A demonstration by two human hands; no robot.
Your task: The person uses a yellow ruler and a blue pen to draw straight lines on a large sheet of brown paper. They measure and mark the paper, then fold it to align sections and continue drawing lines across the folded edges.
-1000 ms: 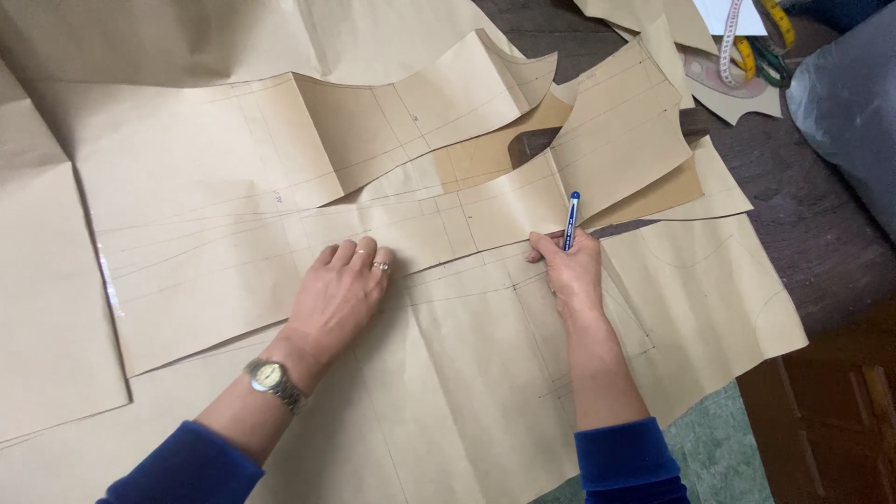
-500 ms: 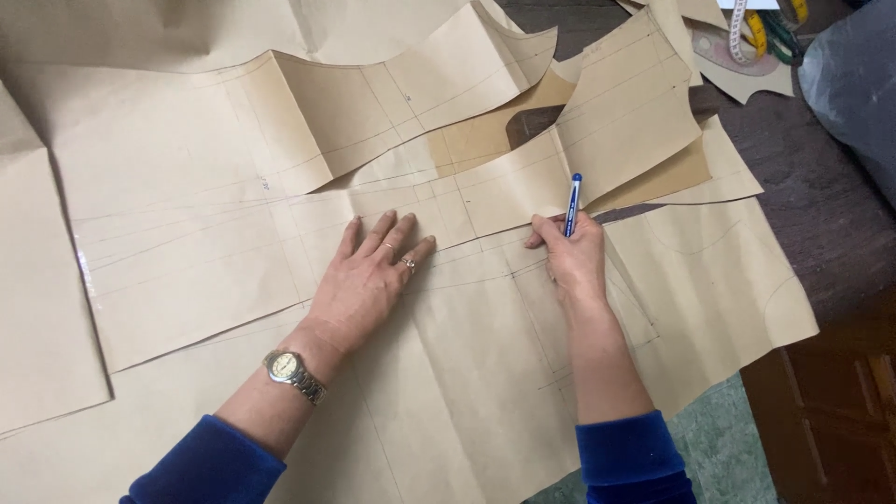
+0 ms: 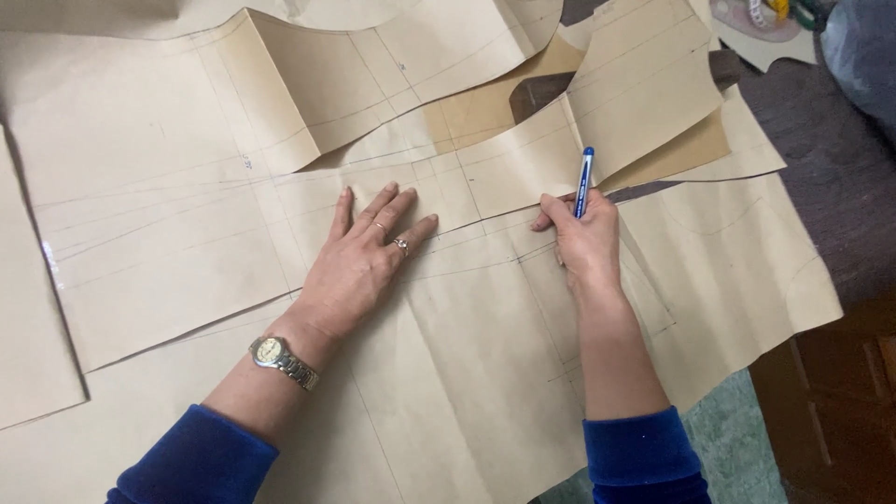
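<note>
My left hand (image 3: 364,257) lies flat with fingers spread on a cut tan paper pattern piece (image 3: 187,233), pressing it onto a larger sheet of brown paper (image 3: 485,373) beneath. A ring sits on one finger and a metal watch (image 3: 283,361) on the wrist. My right hand (image 3: 583,243) grips a blue pen (image 3: 584,179), its upper end pointing away from me, at the lower edge of the pattern piece. The pen tip is hidden by my fingers. Pencil lines cross both papers.
More tan pattern pieces (image 3: 644,84) overlap at the top and a further sheet (image 3: 28,355) lies at the left. A dark wooden table (image 3: 840,196) shows at right, with a measuring tape (image 3: 775,11) at the top right corner. Green floor (image 3: 737,457) shows below the paper.
My left hand slid right and forward along the pattern piece and spread its fingers flat. The right hand stayed on the pen at the edge. The camera moved closer.
</note>
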